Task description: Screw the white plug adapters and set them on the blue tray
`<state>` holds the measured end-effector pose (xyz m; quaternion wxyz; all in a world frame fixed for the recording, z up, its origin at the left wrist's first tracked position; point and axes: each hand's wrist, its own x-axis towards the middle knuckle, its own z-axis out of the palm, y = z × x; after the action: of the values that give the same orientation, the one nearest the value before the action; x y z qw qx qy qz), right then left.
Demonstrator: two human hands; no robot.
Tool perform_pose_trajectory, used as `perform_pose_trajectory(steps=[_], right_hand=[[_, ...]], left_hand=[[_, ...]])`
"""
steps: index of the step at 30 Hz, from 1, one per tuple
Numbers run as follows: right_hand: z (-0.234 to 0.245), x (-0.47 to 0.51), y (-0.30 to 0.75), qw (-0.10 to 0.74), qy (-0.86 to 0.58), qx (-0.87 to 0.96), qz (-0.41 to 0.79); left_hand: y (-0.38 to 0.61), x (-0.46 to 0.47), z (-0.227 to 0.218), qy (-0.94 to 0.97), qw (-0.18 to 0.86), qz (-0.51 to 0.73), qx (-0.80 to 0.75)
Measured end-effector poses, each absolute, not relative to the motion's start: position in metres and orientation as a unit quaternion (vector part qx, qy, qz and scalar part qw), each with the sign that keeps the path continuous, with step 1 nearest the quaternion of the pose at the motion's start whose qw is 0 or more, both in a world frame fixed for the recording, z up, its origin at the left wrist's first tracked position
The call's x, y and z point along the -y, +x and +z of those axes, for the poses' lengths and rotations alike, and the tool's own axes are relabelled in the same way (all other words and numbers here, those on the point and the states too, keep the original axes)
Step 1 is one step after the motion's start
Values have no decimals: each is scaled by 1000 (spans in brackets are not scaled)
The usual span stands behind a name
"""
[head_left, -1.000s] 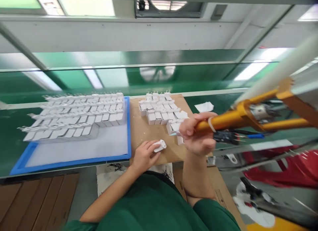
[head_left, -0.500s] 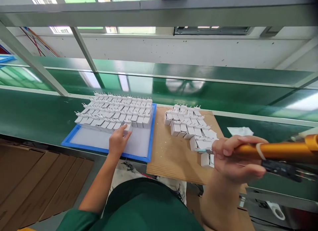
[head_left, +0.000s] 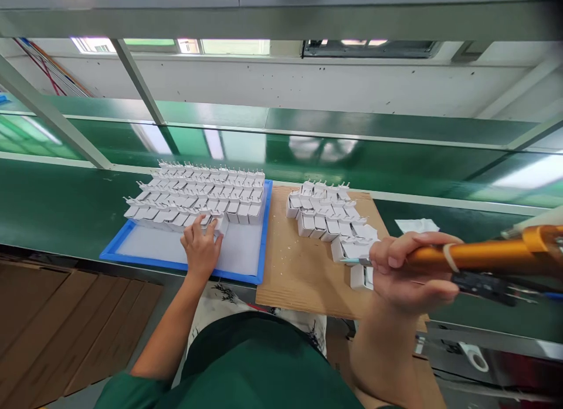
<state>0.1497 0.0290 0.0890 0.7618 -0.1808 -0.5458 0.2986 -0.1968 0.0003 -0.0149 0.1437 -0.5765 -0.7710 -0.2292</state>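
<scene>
Left hand, fingers spread, should square the white adapter into the blue tray's front row; right hand clamps orange tool.

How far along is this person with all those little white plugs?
Done: several full rows of white plugs stand on the blue tray. In hand: the left hand, fingers spread, touches the front row's end, and the right hand grips an orange tool. Left: a cluster of plugs sits on the cardboard sheet, off the tray.
</scene>
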Motion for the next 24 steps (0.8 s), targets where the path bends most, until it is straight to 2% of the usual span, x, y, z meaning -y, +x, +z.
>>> perform_pose_trajectory(steps=[3, 6, 9, 11, 14, 19, 24], right_hand=[[90, -27, 148, 765, -175, 533, 317], [90, -24, 147, 764, -160, 530, 332], [91, -23, 145, 764, -158, 526, 338], [91, -23, 145, 762, -160, 525, 342], [90, -22, 145, 758, -152, 532, 346], [87, -20, 148, 754, -173, 535, 338], [86, -19, 151, 755, -171, 541, 329]], left_hand=[[-193, 1, -12, -566, 150, -242, 774], [-169, -5, -5, -588, 129, -321, 731], [-121, -27, 4, -698, -11, -351, 624], [-83, -50, 8, -751, -137, -290, 577], [-38, -85, 10, -764, -225, -165, 582], [-22, -112, 9, -746, -227, -144, 609], [-41, -97, 16, -764, -246, -134, 581]])
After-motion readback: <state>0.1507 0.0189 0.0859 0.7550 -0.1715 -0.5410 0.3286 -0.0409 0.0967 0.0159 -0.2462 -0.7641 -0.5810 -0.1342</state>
